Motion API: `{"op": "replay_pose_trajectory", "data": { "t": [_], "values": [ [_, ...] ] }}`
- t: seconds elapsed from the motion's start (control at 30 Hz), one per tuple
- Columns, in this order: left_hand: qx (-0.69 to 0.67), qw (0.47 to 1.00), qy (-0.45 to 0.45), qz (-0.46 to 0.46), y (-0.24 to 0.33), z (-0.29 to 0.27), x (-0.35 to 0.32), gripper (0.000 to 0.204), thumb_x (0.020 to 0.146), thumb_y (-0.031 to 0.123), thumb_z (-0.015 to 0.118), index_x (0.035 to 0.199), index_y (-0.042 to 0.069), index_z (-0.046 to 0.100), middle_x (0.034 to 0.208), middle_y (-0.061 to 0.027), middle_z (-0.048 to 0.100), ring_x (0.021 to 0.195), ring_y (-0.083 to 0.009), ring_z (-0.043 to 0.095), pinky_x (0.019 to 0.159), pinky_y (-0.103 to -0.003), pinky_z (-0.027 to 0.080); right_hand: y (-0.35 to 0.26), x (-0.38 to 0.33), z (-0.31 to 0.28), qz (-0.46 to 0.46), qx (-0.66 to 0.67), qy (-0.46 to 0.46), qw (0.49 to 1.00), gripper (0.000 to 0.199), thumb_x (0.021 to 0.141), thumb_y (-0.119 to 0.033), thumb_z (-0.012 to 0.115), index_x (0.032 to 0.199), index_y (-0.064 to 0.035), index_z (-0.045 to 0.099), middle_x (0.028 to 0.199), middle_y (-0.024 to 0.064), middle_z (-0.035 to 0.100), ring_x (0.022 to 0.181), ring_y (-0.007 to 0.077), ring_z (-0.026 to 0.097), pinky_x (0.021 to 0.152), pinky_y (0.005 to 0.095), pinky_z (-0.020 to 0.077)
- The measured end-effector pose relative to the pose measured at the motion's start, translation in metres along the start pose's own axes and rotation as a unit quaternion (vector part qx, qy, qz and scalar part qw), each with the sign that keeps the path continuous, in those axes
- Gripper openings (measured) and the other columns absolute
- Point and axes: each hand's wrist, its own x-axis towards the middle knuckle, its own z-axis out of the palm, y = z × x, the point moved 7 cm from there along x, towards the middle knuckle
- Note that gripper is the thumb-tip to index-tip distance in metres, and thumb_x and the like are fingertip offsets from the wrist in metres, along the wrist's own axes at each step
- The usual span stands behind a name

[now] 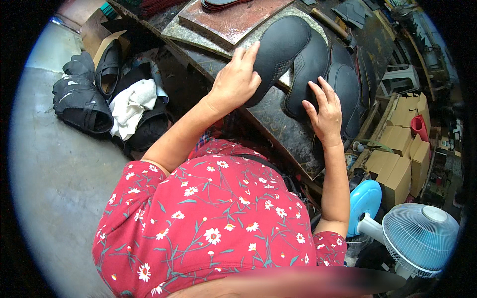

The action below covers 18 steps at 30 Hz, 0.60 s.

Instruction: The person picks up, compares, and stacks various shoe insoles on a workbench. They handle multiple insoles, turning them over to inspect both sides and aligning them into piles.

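A black shoe upper (278, 54) is held at its near edge by the left hand (236, 82), the fingers curled over the rim and closed on it, on the dark workbench (278, 129). Just right of it, a second black upper (310, 69) is pressed flat by the right hand (325, 111), fingers spread and open, nothing gripped. More black uppers (348, 87) are stacked right of that piece. Beyond the held upper a reddish slab (233, 20) lies. The upper is judged light, soft and floppy, likely to bend under its own weight; it is best taken at the stitched edge. Left of the workbench, black sandals (82, 102) and a white cloth (130, 104) are piled.
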Motion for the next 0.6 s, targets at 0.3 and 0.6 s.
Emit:
{"op": "replay_pose_trajectory", "data": {
  "t": [0.3,0.6],
  "values": [
    [0.156,0.988,-0.002,-0.002,0.025,0.006,-0.002,0.088,0.076,0.046,0.077,0.145,0.006,0.041,0.131,-0.0267,0.046,0.117,-0.0421,0.056,0.095,-0.045,0.051,0.001,0.0,0.001,0.007,0.012,-0.003,1.0,0.051,0.085,-0.039,0.071,0.127,-0.012,0.063,0.136,0.0155,0.056,0.118,0.0349,0.057,0.102,0.0443,0.0441],
    [-0.191,0.977,-0.001,-0.089,-0.011,-0.001,0.003,0.086,0.072,0.048,0.084,0.138,0.004,0.052,0.128,-0.0226,0.045,0.122,-0.0333,0.049,0.104,-0.036,0.042,0.003,-0.002,0.003,0.015,0.003,-0.014,1.0,0.051,0.086,-0.04,0.07,0.128,-0.0126,0.063,0.137,0.0155,0.055,0.119,0.0355,0.056,0.102,0.0444,0.0438]
  ]
}}
